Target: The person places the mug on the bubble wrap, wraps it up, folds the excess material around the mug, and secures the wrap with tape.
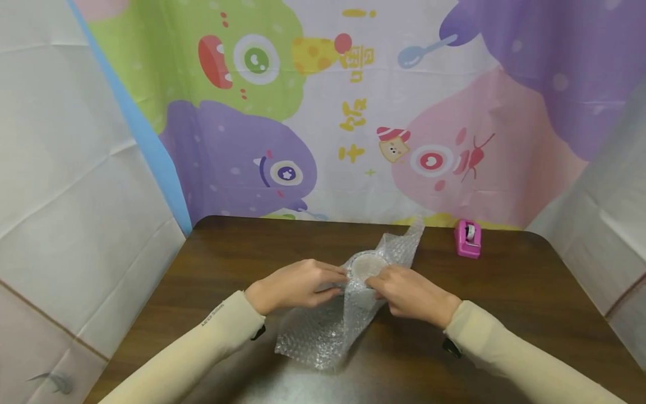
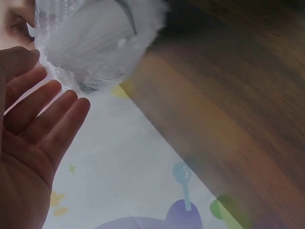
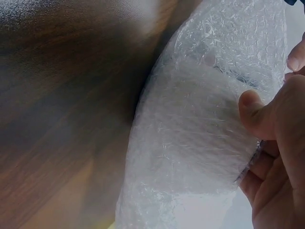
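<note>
A pale, round, cup-like thing with a thin dark rim (image 1: pixel 367 268) stands on the table inside a sheet of bubble wrap (image 1: pixel 323 336). In the left wrist view its wall shows hazily through the wrap (image 2: pixel 102 38). My right hand (image 1: pixel 411 292) pinches the rim, with the thumb (image 3: pixel 255 114) pressed on the wrapped wall and the other fingers behind the edge. At the other side, my left hand (image 1: pixel 303 283) has its fingers (image 2: pixel 62 124) loosely extended beside the wrap, the tips at or near its edge. Whether they touch it is hard to tell.
A pink tape dispenser (image 1: pixel 468 239) with a roll in it stands at the back right of the brown wooden table (image 1: pixel 222 247). Behind the table hangs a cartoon-printed curtain (image 1: pixel 343 185). Pale cloth panels (image 1: pixel 75 168) close off both sides.
</note>
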### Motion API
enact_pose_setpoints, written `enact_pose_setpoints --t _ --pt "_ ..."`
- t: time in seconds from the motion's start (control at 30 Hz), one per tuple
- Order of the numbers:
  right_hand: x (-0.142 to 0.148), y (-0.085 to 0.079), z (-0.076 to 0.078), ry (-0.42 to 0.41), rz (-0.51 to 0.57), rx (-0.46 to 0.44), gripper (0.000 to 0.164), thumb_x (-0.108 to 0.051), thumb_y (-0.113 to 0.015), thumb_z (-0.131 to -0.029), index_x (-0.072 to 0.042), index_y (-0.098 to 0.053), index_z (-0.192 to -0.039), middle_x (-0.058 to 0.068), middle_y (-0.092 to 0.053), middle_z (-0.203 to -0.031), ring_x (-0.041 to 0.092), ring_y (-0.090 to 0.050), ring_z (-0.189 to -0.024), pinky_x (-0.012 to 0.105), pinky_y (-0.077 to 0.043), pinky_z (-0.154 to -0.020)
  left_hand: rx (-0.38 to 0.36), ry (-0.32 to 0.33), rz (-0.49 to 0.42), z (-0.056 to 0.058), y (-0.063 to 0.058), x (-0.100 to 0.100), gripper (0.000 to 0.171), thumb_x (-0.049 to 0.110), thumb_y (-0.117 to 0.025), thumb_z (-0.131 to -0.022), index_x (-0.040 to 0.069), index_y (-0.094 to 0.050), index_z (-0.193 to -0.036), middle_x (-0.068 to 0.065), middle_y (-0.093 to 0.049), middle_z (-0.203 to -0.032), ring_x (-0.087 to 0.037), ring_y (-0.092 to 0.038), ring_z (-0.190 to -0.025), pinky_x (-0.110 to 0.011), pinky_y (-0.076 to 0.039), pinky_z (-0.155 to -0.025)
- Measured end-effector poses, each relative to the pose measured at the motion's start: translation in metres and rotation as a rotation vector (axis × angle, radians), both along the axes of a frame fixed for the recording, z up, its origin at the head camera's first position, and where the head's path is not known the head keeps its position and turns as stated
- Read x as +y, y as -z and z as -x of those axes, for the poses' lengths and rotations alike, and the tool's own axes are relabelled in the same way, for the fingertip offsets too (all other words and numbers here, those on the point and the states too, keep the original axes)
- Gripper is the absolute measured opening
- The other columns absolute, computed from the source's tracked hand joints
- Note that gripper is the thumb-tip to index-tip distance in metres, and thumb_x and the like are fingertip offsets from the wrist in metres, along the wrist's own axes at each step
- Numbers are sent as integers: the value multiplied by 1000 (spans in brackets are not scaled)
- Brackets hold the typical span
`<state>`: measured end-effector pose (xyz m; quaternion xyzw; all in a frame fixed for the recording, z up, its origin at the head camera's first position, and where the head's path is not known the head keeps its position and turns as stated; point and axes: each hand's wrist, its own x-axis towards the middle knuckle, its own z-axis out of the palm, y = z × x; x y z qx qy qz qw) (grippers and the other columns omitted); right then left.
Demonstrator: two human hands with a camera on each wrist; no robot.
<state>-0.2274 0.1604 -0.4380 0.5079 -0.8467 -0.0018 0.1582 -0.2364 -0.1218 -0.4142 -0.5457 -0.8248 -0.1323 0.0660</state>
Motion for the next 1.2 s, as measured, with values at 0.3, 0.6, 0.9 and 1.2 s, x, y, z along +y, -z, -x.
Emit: enact_pose_setpoints --t 0.3,0.6,0.9,1.2 --pt "-1 0 -1 1 2 -37 32 4 -79 -70 -12 -61 -91 -3 -62 -72 16 -61 -69 35 -55 -69 160 29 -38 -15 4 -17 31 26 -71 -97 11 -73 -124 -4 -72 -129 -16 -68 -117 -28 -57 -97" --pt "0 2 -1 -2 23 13 33 1 -82 -69 -12 -62 -91 -5 -60 -71 16 -61 -68 35 -55 -68 222 116 -85 -38 10 -30 24 28 -76 -92 15 -77 -112 6 -75 -104 -7 -68 -92 -20 -58 -79" --pt "0 1 -1 1 22 2 31 3 -79 -69 -13 -61 -88 -5 -59 -70 16 -59 -68 34 -54 -68 313 187 57 -67 11 -31 31 41 -81 -81 23 -76 -106 15 -69 -90 -5 -59 -80 -20 -54 -71" --pt "0 1 1 -4 29 -13 31 5 -78 -69 -13 -58 -85 -4 -59 -70 16 -59 -67 34 -53 -66 279 201 131 -76 20 -37 30 48 -82 -75 26 -72 -93 17 -63 -87 -6 -52 -79 -22 -49 -70"
